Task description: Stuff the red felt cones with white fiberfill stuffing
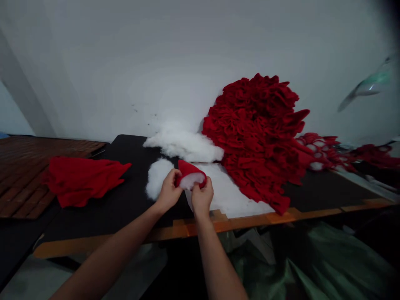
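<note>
a small red fabric cone (189, 171) is held above the near half of a black worktop (118, 208), a little in from its near edge, by the left hand (168, 191) and the right hand (202, 196). its open end is turned toward the camera, and white fibre stuffing (192, 180) is seen packed inside the opening. the fingers (203, 185) of both hands are curled and grasping the cone around its rim; neither hand is released.

a clump of loose stuffing (158, 178) is placed just beside the left hand, and a larger drift of stuffing (183, 146) is piled toward the far edge. a flat white sheet (228, 193), of a material that cannot be told, is laid beside the right hand. a large heap of red fabric pieces (256, 137) is banked against the white wall (93, 71) at the far edge. a crumpled red cloth (84, 181) is laid near the left edge.

if the grip on the rim is loosened, the stuffing could be pushed out or the cone dropped. stray fibres could also be snagged by the fingers. no brand, label or writing can be read.
</note>
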Available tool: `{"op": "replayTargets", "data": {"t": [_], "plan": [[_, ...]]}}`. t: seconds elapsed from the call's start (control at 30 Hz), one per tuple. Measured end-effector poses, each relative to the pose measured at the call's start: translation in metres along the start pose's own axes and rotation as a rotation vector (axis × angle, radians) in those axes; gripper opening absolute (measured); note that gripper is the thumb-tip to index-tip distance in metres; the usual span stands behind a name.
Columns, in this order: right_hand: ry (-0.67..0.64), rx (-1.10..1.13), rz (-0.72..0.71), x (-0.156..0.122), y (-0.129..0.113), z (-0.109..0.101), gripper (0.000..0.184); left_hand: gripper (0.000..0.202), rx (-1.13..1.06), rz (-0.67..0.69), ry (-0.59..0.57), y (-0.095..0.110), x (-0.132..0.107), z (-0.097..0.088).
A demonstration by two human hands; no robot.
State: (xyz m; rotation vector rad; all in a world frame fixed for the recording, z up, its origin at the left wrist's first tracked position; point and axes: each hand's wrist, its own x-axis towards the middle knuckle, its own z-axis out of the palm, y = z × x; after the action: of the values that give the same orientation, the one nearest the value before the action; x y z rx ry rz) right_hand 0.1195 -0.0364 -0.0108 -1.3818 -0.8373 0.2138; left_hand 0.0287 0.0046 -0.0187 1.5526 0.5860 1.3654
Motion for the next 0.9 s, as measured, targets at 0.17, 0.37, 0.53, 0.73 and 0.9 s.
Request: {"op": "replayTargets", "data": {"t": [0.17,0.37,0.53,0.73,0.9], "plan": [[-0.004,0.167,0.04,0.004,0.015,0.0,0.014,0.041,-0.191,-0.135,-0.136,0.009,0.004,-0.005],[-0.198,0.184,0.03,-0.006,0.009,-0.012,0.021,0.026,-0.161,-0.118,0.003,0.012,0.007,-0.007],[-0.291,0.486,0.244,-0.007,-0.007,-0.018,0.024,0.017,-0.076,-0.098,0.014,0.008,0.004,-0.004],[-0.058,0.214,0.146,0.0,0.002,-0.002,0.018,0.012,0.13,-0.006,-0.035,0.005,-0.002,-0.002],[0.037,0.044,0.05,0.002,0.008,-0.003,0.017,0.018,0.1,-0.082,-0.036,0.008,0.002,-0.004]]}}
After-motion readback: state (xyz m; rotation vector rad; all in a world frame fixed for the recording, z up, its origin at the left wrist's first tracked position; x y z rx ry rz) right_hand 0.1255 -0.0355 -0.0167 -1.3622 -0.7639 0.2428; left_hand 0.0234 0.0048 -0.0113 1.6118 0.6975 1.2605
